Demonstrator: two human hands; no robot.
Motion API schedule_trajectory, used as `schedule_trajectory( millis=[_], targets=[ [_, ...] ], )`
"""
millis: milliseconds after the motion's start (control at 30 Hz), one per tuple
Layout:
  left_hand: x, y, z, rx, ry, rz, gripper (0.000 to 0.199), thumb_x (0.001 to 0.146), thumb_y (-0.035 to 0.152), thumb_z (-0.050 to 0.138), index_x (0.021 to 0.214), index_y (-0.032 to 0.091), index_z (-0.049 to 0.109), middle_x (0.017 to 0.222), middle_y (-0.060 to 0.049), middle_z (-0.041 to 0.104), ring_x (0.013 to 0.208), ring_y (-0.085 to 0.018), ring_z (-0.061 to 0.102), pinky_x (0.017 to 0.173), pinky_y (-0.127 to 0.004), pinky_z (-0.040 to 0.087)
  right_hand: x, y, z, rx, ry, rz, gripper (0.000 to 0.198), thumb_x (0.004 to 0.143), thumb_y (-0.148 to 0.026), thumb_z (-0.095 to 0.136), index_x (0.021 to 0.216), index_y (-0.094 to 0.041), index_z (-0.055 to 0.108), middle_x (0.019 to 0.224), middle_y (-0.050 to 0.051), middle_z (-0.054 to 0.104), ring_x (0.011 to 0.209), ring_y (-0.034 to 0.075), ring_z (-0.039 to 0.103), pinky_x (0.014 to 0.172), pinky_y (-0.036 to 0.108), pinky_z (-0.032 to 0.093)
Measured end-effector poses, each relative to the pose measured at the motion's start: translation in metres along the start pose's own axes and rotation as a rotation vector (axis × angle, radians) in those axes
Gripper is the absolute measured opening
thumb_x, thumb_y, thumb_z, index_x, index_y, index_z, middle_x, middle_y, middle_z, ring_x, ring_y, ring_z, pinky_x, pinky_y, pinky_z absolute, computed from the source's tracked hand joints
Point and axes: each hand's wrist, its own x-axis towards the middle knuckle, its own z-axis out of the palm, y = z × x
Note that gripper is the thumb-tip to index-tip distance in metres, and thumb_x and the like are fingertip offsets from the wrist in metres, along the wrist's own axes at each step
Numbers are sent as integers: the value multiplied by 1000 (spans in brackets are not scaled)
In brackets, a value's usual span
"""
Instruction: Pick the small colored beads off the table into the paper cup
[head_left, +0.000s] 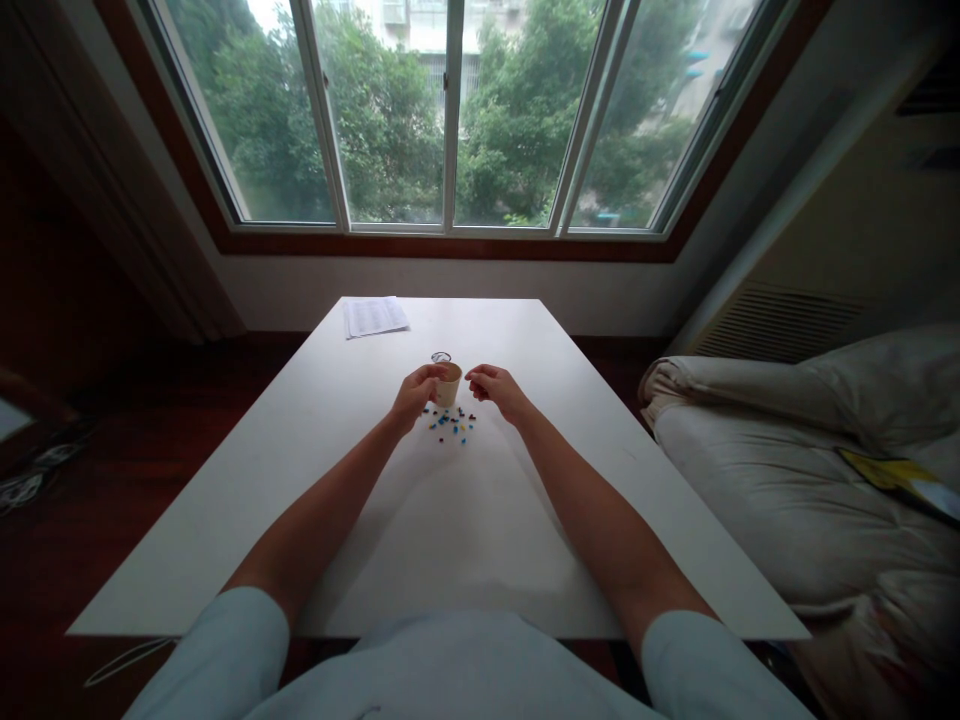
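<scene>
A pale tan paper cup (447,392) stands upright on the white table (450,540). My left hand (417,391) grips its left side, thumb and fingers around the rim. Just right of the cup is my right hand (492,386), raised a little above the table, with thumb and index finger pinched together. Whatever lies between those fingertips is too small to make out. Several small blue, red and yellow pieces (454,427) are scattered on the table in front of the cup. Behind the cup sits a small round thing with a dark rim (441,357), partly hidden.
Printed paper sheets (375,316) lie at the table's far left corner. A window (450,130) fills the wall beyond. To the right is a sofa (780,480) with a yellow and black item (892,475) on it. Cables (30,480) lie on the floor at left.
</scene>
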Motion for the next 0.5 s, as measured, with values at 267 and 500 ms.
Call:
schedule_trajectory(
  millis=[267,500],
  targets=[
    [-9,14,-19,966,-251,259,14,82,28,59,80,22,72,79,-4,69,67,-17,56,61,-27,35,-9,8,8,-1052,-308,-26,14,77,-32,73,85,-21,74,83,1,73,75,15,63,65,22,42],
    [-8,10,-29,1179,-441,207,17,82,23,59,87,26,74,89,-6,74,77,-20,63,65,-27,37,-14,11,15,-1319,-275,31,19,77,-31,68,94,-26,75,99,5,74,89,21,66,65,24,42]
  ],
)
